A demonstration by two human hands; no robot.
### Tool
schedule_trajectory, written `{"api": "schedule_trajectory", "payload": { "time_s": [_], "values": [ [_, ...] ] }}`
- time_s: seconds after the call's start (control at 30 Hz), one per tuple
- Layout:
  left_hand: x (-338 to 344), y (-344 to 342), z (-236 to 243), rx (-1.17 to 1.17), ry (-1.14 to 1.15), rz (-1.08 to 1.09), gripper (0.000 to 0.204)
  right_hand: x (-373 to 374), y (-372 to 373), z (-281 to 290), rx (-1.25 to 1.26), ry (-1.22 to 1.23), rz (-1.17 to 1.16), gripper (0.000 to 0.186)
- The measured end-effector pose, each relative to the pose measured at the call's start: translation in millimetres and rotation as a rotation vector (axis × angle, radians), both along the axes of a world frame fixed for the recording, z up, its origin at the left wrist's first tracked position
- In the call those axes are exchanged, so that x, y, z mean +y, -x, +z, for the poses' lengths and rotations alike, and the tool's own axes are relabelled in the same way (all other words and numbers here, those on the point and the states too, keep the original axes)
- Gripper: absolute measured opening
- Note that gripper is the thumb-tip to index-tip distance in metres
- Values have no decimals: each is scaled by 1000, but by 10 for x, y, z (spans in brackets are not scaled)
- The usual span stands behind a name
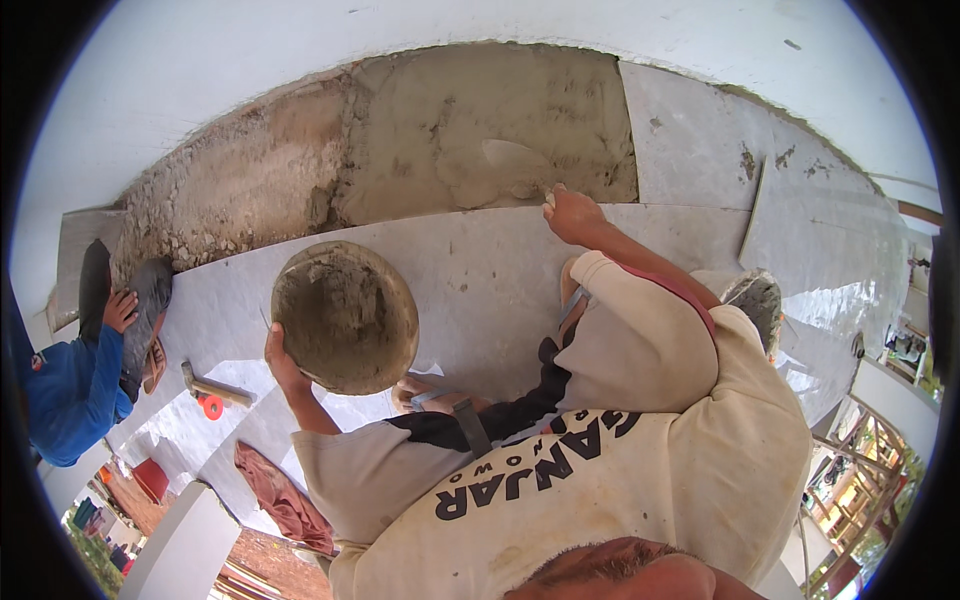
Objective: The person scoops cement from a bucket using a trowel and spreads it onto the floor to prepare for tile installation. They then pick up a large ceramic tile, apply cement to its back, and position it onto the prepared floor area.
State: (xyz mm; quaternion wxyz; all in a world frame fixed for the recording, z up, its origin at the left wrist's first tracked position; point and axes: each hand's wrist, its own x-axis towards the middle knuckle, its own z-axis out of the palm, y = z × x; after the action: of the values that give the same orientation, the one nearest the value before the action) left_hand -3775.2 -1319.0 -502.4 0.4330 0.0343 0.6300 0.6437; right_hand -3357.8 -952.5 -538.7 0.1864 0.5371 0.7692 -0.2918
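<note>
My left hand [286,358] grips the rim of a round mortar bucket [345,318], tilted toward me, with grey mortar coating its inside. Farther off, my right hand [576,214] is closed around the handle of a trowel [515,156]. The trowel's blade lies against a bed of wet grey mortar [420,130], its outline partly blending with the mortar. Beside this bed, on the right, is a laid grey floor tile [690,135]; on the left the strip turns to rough, bare rubble [240,175].
A white wall [300,45] runs along the far side. At left a co-worker in a blue sleeve [75,390] crouches near a hammer [215,387] and a red reel [211,407]. A brown cloth [285,495] lies behind. Another mortar-smeared bucket [757,300] stands right.
</note>
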Motion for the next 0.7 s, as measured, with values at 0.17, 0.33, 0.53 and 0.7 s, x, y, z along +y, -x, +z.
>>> {"api": "schedule_trajectory", "payload": {
  "time_s": [0.17, 0.33, 0.53, 0.7],
  "values": [
    [45, -29, 63, 21, 3, -25, 55, 62, -422, -129, 113, -25, -93, 40],
    [-26, 27, -15, -60, -41, -3, 54, 136, -479, 178, 446, 181, -621, 34],
    [43, -24, 60, -58, -2, 26, 54, 475, -829, -132, 756, 190, -1044, 32],
    [98, -91, 167, -118, -33, 28, 54, 763, -924, -248, 847, 238, -1105, 32]
  ]
}}
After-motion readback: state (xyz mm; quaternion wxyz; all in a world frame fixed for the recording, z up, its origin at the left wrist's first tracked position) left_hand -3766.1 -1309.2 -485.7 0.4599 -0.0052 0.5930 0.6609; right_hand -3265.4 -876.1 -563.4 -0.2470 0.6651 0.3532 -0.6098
